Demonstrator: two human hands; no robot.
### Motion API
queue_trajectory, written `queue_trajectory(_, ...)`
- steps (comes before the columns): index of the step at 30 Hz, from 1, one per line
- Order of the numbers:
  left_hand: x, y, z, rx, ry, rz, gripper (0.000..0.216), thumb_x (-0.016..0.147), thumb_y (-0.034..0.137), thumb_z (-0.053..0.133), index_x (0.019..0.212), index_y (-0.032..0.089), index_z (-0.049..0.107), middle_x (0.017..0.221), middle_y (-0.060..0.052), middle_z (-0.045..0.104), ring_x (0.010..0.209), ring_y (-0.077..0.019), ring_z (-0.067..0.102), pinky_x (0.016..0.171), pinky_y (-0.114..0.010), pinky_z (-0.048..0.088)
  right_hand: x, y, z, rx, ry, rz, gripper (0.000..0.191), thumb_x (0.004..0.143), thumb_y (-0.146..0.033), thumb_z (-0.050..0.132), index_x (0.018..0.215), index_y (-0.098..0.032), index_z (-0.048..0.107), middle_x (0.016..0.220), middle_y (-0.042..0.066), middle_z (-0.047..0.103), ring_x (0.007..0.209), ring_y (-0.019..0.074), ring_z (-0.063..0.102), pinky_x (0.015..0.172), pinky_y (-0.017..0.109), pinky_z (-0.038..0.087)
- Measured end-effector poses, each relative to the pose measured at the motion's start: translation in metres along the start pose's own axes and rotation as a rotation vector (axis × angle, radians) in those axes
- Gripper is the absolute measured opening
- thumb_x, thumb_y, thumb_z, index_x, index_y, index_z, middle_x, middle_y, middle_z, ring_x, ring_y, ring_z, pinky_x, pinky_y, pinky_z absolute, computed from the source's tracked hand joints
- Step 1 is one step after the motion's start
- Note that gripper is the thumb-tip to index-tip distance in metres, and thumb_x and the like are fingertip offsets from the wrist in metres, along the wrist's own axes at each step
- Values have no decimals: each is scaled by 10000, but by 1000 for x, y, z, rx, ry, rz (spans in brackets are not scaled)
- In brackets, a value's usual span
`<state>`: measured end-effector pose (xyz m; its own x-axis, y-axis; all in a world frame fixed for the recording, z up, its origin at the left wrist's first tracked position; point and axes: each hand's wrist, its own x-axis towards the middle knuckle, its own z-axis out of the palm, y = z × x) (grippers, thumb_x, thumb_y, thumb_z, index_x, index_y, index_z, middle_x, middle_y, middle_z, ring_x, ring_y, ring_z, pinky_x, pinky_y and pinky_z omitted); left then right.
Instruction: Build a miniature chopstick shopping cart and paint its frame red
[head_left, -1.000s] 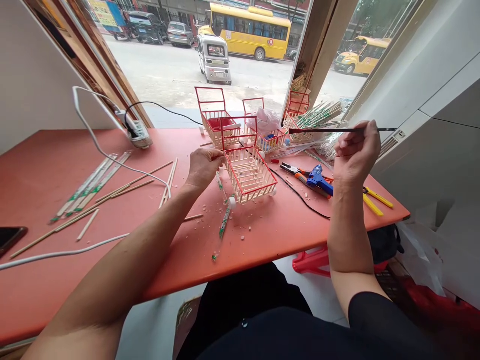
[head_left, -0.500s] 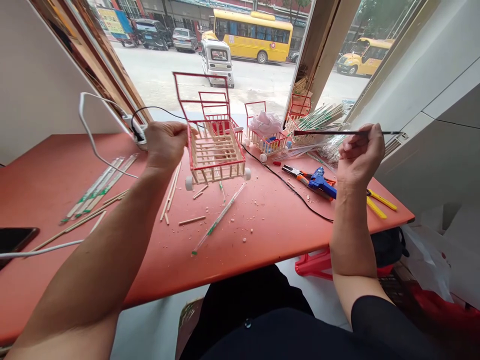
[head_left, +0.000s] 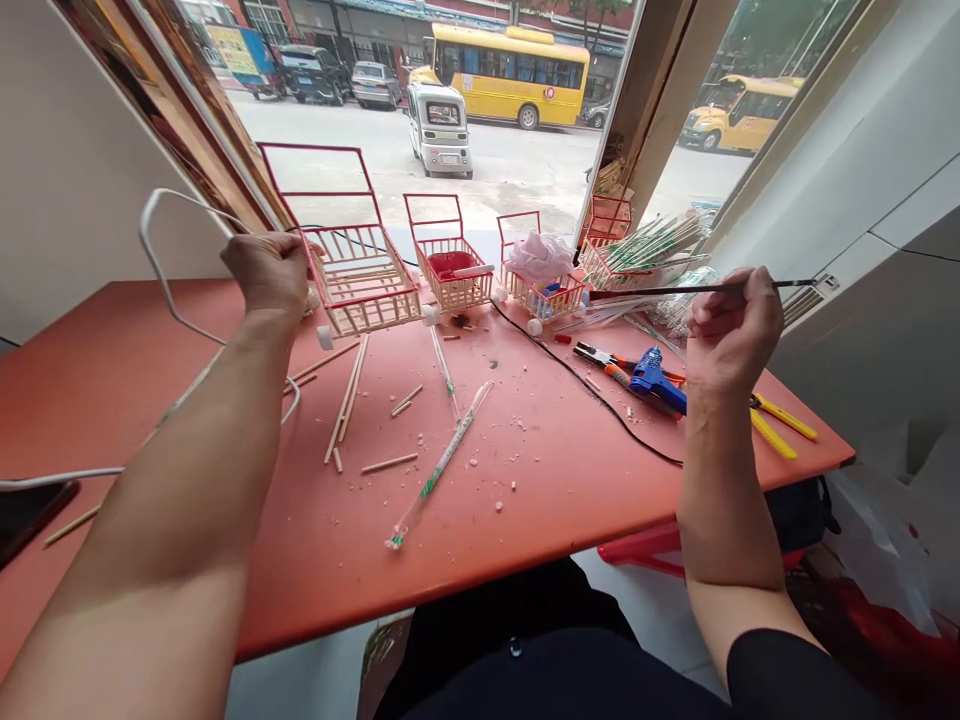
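My left hand point(head_left: 271, 272) is closed on the left side of a small stick-built toy cart point(head_left: 367, 285), held above the table at the back left. The cart has red-painted top rails, a tall red handle frame, bare wooden slats and white wheels. In my right hand point(head_left: 739, 325), raised at the right, a thin dark paintbrush point(head_left: 667, 291) is pinched level, its tip pointing left. Just right of the held cart stands a smaller cart point(head_left: 457, 285) with something red in it. Another cart point(head_left: 544, 295) holds a crumpled pale pink cloth or bag point(head_left: 541, 258).
A blue glue gun point(head_left: 656, 380), pliers point(head_left: 600, 358) and a yellow cutter point(head_left: 784, 415) lie at the right. Loose sticks point(head_left: 349, 395), a plastic sleeve point(head_left: 450, 455) and scraps cover the middle. A black cable point(head_left: 577, 372) crosses the table point(head_left: 570, 500); bundled sticks point(head_left: 652, 245) stand behind.
My left hand has carried the cart to the left, away from the smaller cart behind it. My right hand keeps the paintbrush raised at much the same place.
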<state>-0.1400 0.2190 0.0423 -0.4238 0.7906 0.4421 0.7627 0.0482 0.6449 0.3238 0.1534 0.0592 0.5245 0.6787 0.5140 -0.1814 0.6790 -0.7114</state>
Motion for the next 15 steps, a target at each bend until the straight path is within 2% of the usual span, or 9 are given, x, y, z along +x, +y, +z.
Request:
queue_trajectory(3,5,-4,8,-58,61,-116,217,892,128,616,981,79,808,466,96,300,758,-122,503,877,-217,456,-3,0,2,-11,-17,2,277,931,-345,601,698,-201,640,506,-42,539,403,82,442,434,226,308)
queue_trajectory(7,13,-15,24,-110,25,-162,147,843,66,623,810,132,750,481,89,458,751,-135,558,834,-240,482,-4,2,4,-71,-2,12,291,906,-388,660,684,-203,627,495,-43,521,396,84,445,421,219,309)
queue_trajectory(11,22,-30,38,-141,-35,-184,195,858,36,602,725,154,682,493,98,482,703,-118,558,764,-223,475,-5,3,6,-80,-14,-3,305,916,-342,643,648,-198,618,466,-37,497,376,86,413,398,210,288)
queue_trajectory(15,30,-42,46,-152,-48,-206,224,878,19,603,711,160,656,489,116,480,697,-105,560,782,-215,485,-6,3,7,-89,-24,-9,345,975,-252,540,644,-198,622,460,-14,511,356,96,379,381,206,286)
